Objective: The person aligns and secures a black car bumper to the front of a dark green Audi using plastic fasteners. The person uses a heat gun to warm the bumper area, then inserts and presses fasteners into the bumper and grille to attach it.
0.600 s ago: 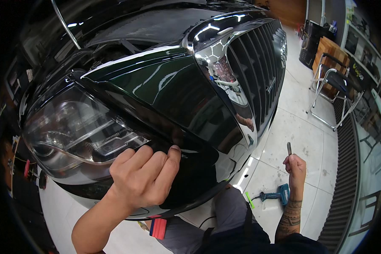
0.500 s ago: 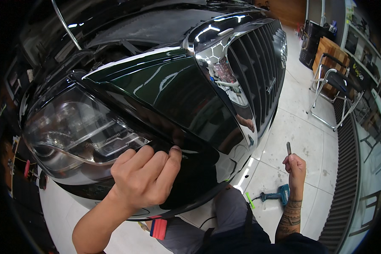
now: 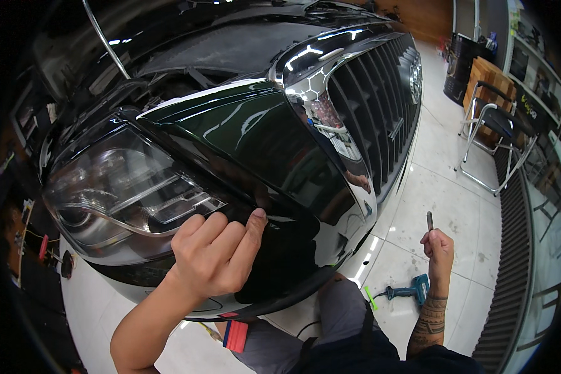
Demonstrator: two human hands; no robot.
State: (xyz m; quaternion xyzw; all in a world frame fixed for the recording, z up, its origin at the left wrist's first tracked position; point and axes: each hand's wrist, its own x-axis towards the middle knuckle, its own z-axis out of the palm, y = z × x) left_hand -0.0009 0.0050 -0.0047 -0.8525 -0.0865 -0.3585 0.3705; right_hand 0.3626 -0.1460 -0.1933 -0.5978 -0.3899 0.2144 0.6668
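Watching from afar, I see the glossy black bumper [image 3: 283, 265] below and right of the headlight [image 3: 134, 177]. Near the headlight's lower right corner the left hand [image 3: 213, 255] curls its fingers, tips hidden; I can't tell their grip. Well right of the headlight, the right hand [image 3: 440, 246] pinches a slim tool [image 3: 429, 220], its lower end covered.

Hands [image 3: 215, 255] are near a dark car [image 3: 262, 143], the right [image 3: 439, 249] pinching a tool [image 3: 429, 220].
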